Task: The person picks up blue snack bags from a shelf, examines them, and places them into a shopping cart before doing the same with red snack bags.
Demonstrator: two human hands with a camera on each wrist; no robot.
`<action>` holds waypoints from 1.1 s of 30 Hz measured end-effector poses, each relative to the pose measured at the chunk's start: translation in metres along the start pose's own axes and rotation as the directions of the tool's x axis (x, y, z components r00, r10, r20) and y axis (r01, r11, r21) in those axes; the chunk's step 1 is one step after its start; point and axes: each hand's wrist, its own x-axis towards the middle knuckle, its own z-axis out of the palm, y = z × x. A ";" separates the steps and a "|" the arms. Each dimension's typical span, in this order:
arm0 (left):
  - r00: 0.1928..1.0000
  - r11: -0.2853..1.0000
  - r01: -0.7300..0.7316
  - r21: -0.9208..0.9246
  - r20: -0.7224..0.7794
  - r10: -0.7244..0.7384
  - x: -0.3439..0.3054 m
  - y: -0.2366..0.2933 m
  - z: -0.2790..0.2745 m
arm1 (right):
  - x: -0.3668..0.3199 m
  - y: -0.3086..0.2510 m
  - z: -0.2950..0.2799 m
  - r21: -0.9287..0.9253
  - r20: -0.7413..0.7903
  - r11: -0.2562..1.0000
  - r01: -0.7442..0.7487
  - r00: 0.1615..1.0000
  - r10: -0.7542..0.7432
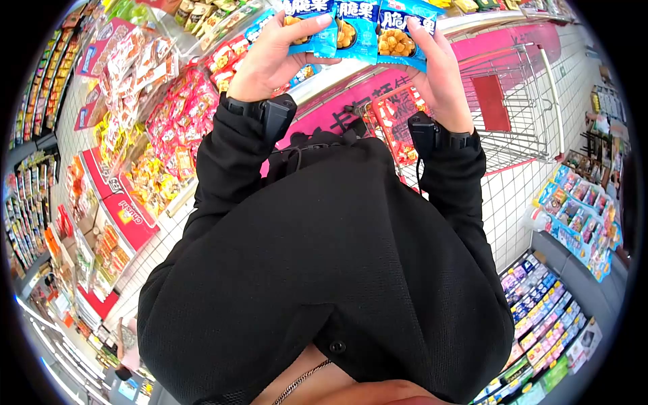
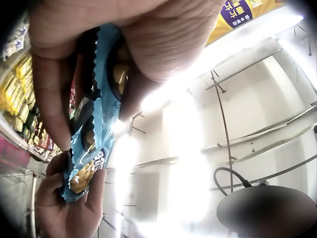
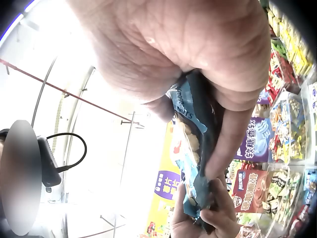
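Both hands hold up a row of blue snack packets (image 1: 356,32) at the top of the head view, with white lettering and pictures of golden nuts. My left hand (image 1: 268,59) pinches the left end, thumb across the front and fingers behind. At the other end, my right hand (image 1: 437,71) grips the right packet, its thumb on the printed face. From the left wrist, the packets (image 2: 84,171) show edge-on, running down to the right hand (image 2: 69,210). In the right wrist view, "NUTS" is readable on a packet (image 3: 190,134), and the left hand (image 3: 210,213) holds the far end.
Candy bins with pink-wrapped sweets (image 1: 181,111) and yellow-wrapped ones (image 1: 158,177) lie to the left. A wire shopping cart (image 1: 520,101) stands at right, near a red basket-like holder (image 1: 398,111) of packets. Shelves of boxed goods (image 1: 543,310) are at lower right.
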 end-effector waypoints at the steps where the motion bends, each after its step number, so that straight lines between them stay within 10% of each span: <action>1: 1.000 1.000 -0.011 -0.003 -0.006 0.011 -0.004 0.000 -0.006 | 0.003 0.002 0.004 -0.002 0.013 1.000 -0.009 1.000 0.009; 33: 0.967 0.987 -0.151 -0.049 -0.214 0.138 -0.155 0.010 -0.115 | -0.012 0.074 0.163 0.037 0.296 0.965 -0.258 0.926 0.236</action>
